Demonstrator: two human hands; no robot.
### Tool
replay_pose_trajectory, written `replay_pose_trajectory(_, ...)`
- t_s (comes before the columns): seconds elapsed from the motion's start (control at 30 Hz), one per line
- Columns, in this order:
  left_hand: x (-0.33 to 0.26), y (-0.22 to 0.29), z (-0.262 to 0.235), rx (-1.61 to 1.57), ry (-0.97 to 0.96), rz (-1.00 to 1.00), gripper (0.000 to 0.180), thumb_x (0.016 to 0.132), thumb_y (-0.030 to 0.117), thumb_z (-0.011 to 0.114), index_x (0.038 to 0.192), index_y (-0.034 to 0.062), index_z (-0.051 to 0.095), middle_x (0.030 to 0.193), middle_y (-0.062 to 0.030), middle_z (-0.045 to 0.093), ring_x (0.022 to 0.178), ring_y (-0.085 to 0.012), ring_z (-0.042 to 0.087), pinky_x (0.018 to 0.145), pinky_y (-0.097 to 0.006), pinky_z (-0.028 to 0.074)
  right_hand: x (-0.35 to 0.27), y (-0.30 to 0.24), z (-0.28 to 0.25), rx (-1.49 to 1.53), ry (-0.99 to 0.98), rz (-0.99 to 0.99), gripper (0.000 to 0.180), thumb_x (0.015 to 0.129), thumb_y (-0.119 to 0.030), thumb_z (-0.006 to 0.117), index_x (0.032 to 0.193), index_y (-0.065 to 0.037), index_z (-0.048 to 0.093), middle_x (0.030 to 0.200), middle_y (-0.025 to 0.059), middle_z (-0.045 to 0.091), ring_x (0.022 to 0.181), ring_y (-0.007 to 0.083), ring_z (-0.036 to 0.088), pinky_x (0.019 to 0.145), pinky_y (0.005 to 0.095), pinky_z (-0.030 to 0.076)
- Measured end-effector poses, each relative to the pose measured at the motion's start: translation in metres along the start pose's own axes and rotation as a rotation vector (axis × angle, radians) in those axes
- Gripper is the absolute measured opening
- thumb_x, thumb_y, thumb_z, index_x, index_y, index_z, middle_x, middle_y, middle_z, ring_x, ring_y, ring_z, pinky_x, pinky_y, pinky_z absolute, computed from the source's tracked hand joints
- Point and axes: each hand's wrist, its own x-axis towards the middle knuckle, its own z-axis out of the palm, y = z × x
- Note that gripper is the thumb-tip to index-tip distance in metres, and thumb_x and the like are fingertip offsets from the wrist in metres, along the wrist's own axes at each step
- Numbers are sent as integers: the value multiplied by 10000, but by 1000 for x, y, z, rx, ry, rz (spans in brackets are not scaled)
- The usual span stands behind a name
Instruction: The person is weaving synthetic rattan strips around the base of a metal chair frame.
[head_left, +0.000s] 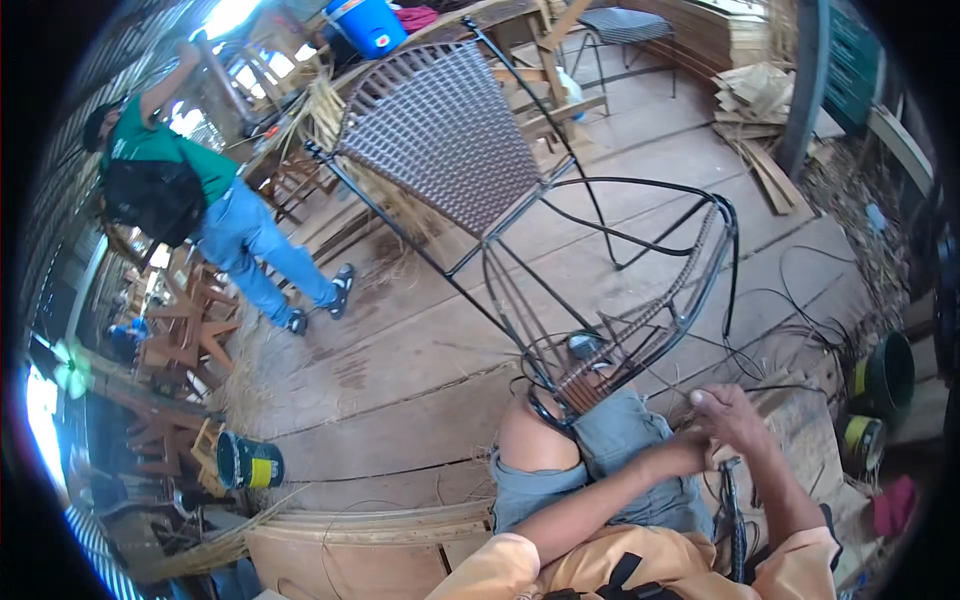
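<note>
A metal-framed chair (590, 225) leans over my knees. Its backrest (450, 140) is closely woven in brown strand, while the seat frame is mostly open, with weaving (582, 392) along the part by my knee. To the right of that part, my right hand (730, 415) is closed, thumb against fingers, on a thin dark weaving strand (795, 388). Just below and touching it, my left hand (692, 452) has its fingers curled; the right hand partly hides them and whatever they hold. A dark rod-like object with a metal end (732, 505) is beneath my hands.
Loose strands (800, 325) curl over the floor at right, near dark buckets (883, 375). Another bucket (250, 462) stands at left. A person in a green shirt (200, 170) stands at far left, an arm raised. Stacked wood (755, 95) and a stool (625, 27) are behind.
</note>
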Motion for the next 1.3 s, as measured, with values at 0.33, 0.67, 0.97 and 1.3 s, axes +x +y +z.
replay_pose_trajectory(0.33,15,38,-50,-757,540,-534,274,945,270,401,934,49,563,786,-57,603,560,-71,509,490,-211,411,-94,177,-109,-959,382,428,194,757,-185,580,828,-16,641,808,205,628,785,353,615,682,427,481)
replay_pose_trajectory(0.67,-4,23,9,-41,-40,-335,343,838,224,503,1087,-12,500,856,-186,603,716,-290,598,658,-390,476,3,23,-12,-188,40,-60,302,890,-269,500,819,3,613,651,85,586,579,162,520,566,341,440)
replay_pose_trajectory(0.97,13,16,-67,-1083,698,-431,221,938,259,444,1023,79,539,867,-9,588,584,-65,510,527,-221,445,-179,331,-135,-1191,123,848,200,740,-252,602,819,-85,680,875,128,658,834,277,639,728,359,505)
replay_pose_trajectory(1.3,-7,4,61,255,-140,-253,258,786,91,428,1000,30,558,971,-211,591,879,-342,590,719,-431,471,-12,4,3,455,-29,94,354,906,-331,479,902,-5,617,692,53,582,589,115,544,521,257,438)
